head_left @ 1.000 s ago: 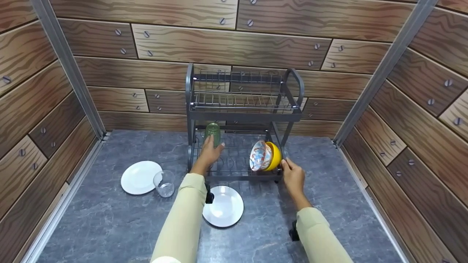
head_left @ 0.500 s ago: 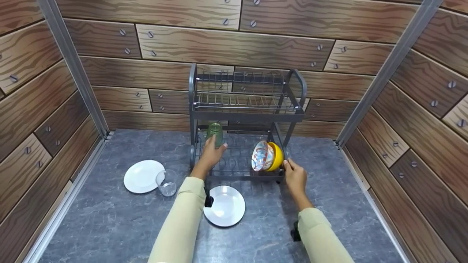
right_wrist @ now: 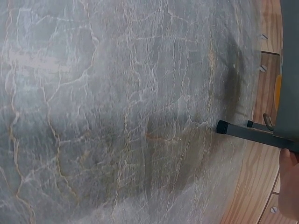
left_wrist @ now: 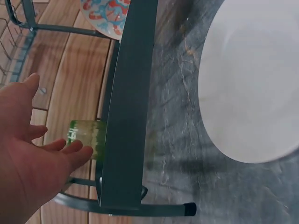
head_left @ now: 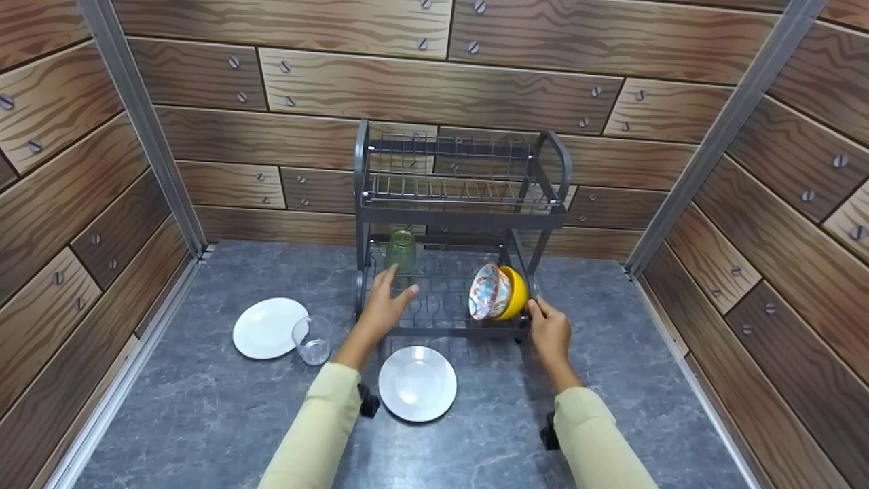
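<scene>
A green glass (head_left: 401, 248) stands upside down at the back left of the lower shelf of a dark two-tier dish rack (head_left: 461, 217). My left hand (head_left: 382, 309) is in front of it, thumb and fingers spread, holding nothing. In the left wrist view, the fingers partly overlap the green glass (left_wrist: 88, 128). My right hand (head_left: 551, 333) grips the rack's right side near the front; in the right wrist view only part of the right hand (right_wrist: 289, 186) shows. On the shelf's right, a patterned bowl (head_left: 485, 293) and a yellow bowl (head_left: 519, 292) stand tilted on their sides, nested together.
A white plate (head_left: 417, 385) lies on the grey marbled surface in front of the rack. To the left are another white plate (head_left: 266, 329) and a clear glass (head_left: 314, 348) beside it. Wood-patterned walls (head_left: 434, 85) enclose the back and sides.
My left hand has drawn back from the green glass toward the front and its fingers have spread. The glass stays on the shelf. My right hand keeps its grip on the rack.
</scene>
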Motion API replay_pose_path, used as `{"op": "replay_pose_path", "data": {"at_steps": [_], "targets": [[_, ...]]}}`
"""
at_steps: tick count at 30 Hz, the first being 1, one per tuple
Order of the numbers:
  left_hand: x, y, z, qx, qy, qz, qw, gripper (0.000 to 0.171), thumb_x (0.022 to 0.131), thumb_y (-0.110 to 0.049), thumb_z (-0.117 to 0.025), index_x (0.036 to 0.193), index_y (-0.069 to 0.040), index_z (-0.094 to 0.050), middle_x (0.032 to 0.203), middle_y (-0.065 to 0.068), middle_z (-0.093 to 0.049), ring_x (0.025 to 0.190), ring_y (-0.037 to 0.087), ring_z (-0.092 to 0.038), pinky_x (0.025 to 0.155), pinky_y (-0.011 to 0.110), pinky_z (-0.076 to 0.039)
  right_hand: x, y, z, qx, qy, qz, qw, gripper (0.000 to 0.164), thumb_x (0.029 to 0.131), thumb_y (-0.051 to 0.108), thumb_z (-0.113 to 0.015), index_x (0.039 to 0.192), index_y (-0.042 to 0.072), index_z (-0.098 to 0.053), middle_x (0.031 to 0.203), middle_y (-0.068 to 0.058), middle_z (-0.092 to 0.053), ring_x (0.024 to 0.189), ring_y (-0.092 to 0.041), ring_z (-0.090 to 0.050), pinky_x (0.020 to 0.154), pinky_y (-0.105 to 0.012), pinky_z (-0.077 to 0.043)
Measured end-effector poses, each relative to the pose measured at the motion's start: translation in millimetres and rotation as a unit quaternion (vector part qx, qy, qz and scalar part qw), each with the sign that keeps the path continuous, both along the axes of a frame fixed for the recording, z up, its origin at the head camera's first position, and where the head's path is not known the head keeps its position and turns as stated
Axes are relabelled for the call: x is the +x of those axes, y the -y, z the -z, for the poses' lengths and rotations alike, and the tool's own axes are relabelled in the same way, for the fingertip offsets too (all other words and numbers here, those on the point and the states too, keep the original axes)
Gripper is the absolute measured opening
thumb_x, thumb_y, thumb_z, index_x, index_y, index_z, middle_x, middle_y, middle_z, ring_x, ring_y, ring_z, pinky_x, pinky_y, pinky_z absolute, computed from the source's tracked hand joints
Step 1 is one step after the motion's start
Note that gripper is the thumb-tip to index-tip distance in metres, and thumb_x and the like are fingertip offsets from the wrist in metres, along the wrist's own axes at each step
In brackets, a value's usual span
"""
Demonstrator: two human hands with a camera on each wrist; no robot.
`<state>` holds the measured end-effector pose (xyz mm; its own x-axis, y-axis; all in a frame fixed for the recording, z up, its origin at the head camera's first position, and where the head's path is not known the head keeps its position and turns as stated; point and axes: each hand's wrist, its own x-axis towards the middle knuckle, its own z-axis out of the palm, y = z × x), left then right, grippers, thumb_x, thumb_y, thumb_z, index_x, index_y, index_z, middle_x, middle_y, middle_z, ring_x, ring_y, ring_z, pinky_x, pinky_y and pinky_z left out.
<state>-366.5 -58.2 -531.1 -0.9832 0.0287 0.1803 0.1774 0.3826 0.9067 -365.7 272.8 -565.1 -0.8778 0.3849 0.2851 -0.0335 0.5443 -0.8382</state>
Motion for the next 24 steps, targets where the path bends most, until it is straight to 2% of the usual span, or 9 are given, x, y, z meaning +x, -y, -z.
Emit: {"op": "replay_pose_path", "data": {"at_steps": [4, 8, 10, 16, 19, 24], "targets": [[21.1, 10, 3.5, 0.015, -0.035, -0.013, 0.9992, 0.069, 0.097, -0.028, -0.068, 0.152, 0.0, -0.038, 0.156, 0.029, -0.033, 0.142, 0.047, -0.037, 0.117, 0.058, -0.031, -0.7, 1, 0.5, -0.011, 0.002, 0.003, 1.0, 0.038, 0.099, 0.024, -0.065, 0.129, 0.001, -0.066, 0.129, -0.019, -0.064, 0.124, -0.034, -0.061, 0.104, -0.048, -0.05], [41.0, 23, 9.4, 0.039, -0.083, -0.033, 0.9953, 0.062, 0.094, -0.022, -0.071, 0.146, 0.003, -0.046, 0.148, 0.031, -0.042, 0.13, 0.048, -0.049, 0.107, 0.059, -0.042, -1.6, 1, 1.1, -0.03, 0.003, 0.002, 1.0, 0.038, 0.099, 0.024, -0.066, 0.13, 0.002, -0.066, 0.129, -0.019, -0.065, 0.123, -0.034, -0.063, 0.103, -0.047, -0.051], [50.8, 31, 13.2, 0.047, -0.094, -0.047, 0.9934, 0.059, 0.094, -0.02, -0.071, 0.143, 0.004, -0.049, 0.144, 0.031, -0.045, 0.126, 0.047, -0.052, 0.104, 0.057, -0.046, -2.0, 1, 1.7, -0.039, 0.002, 0.001, 0.999, 0.038, 0.099, 0.023, -0.066, 0.13, 0.001, -0.066, 0.129, -0.019, -0.065, 0.121, -0.034, -0.064, 0.102, -0.047, -0.052], [79.7, 60, 28.6, 0.074, -0.092, -0.1, 0.9879, 0.054, 0.094, -0.016, -0.071, 0.141, 0.004, -0.052, 0.139, 0.028, -0.05, 0.125, 0.046, -0.054, 0.105, 0.056, -0.046, -3.5, 1, 3.3, -0.053, 0.001, -0.004, 0.999, 0.037, 0.099, 0.021, -0.066, 0.129, 0.0, -0.066, 0.129, -0.02, -0.065, 0.119, -0.034, -0.065, 0.1, -0.046, -0.053], [91.7, 74, 35.9, 0.071, -0.093, -0.135, 0.984, 0.052, 0.094, -0.016, -0.071, 0.14, 0.002, -0.054, 0.139, 0.026, -0.051, 0.124, 0.043, -0.054, 0.105, 0.057, -0.046, -3.9, 0, 3.9, -0.06, -0.004, -0.005, 0.998, 0.038, 0.098, 0.021, -0.067, 0.129, -0.001, -0.066, 0.128, -0.021, -0.065, 0.118, -0.033, -0.066, 0.098, -0.045, -0.054], [106.3, 92, 48.2, 0.072, -0.102, -0.193, 0.9733, 0.049, 0.091, -0.009, -0.073, 0.136, 0.002, -0.057, 0.132, 0.024, -0.055, 0.121, 0.04, -0.055, 0.104, 0.055, -0.045, -3.6, -3, 4.9, -0.082, -0.002, -0.006, 0.997, 0.04, 0.098, 0.024, -0.068, 0.129, 0.0, -0.066, 0.124, -0.02, -0.068, 0.109, -0.031, -0.069, 0.085, -0.027, -0.058]]}}
